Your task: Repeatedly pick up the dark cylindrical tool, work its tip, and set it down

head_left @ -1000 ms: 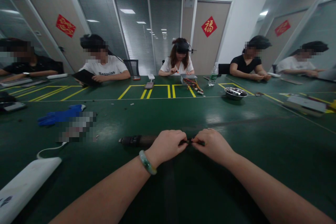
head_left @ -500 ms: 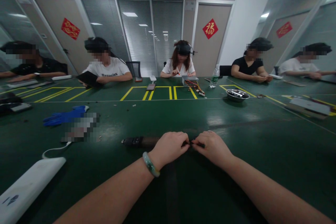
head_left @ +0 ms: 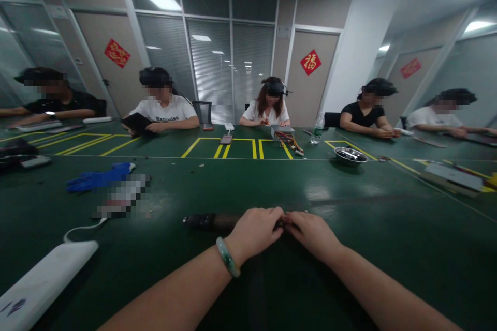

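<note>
My left hand [head_left: 254, 230] and my right hand [head_left: 312, 232] meet at the middle of the green table [head_left: 388, 227], fingertips touching. Both are closed in a pinch on a small dark piece between them, too small to name. A dark cylindrical tool [head_left: 205, 221] lies on the table just left of my left hand, its far end hidden behind the knuckles. A pale green bangle [head_left: 227, 257] sits on my left wrist.
A white block with a cable [head_left: 42, 279] lies at the near left, blue gloves [head_left: 99, 177] beyond it. A metal bowl [head_left: 350, 155] and a water bottle [head_left: 317, 129] stand farther back. Several people sit along the far edge, working at yellow-taped areas.
My hands have closed together, so the dark piece between them shows less. The view has tilted upward, showing more ceiling; the table things sit lower in the picture.
</note>
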Available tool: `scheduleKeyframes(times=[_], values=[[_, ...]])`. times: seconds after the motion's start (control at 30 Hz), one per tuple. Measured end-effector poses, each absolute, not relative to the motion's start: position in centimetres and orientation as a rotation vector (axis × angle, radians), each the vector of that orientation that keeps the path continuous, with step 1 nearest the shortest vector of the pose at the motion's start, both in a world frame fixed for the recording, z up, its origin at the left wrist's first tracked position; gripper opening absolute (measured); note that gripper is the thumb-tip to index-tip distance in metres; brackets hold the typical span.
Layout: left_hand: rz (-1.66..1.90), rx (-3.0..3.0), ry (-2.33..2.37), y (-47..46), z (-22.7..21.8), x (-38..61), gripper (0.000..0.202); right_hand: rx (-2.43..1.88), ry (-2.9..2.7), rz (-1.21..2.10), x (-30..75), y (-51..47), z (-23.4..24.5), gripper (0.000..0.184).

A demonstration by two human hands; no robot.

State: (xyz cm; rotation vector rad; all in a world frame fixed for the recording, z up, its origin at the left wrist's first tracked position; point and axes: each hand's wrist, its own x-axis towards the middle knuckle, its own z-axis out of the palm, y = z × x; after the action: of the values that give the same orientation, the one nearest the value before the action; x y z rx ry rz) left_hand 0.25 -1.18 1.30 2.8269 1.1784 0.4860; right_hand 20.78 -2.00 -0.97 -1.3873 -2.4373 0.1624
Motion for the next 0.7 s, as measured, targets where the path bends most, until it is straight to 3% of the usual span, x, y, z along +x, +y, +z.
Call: scheduleKeyframes(times=[0.2,0.4,0.57,0.7], values=[[0.485,2.846,1.174,-1.4,1.8,0.3,0.018,-1.345,-2.555,-0.142,19.5,-1.6,-1.3,0.014],[0.619,2.805,1.146,-1.9,2.2,-0.1,0.03,-1.507,-2.551,-0.403,20.6,-0.2,-0.5,0.013],[0.695,2.769,0.92,-3.3,5.3,0.1,0.027,-1.894,-2.354,-0.407,28.4,-0.1,0.1,0.009],[0.426,2.674,0.435,-6.7,9.9,-1.3,0.014,-2.279,-2.067,-0.411,38.6,-2.9,-0.1,0.01]])
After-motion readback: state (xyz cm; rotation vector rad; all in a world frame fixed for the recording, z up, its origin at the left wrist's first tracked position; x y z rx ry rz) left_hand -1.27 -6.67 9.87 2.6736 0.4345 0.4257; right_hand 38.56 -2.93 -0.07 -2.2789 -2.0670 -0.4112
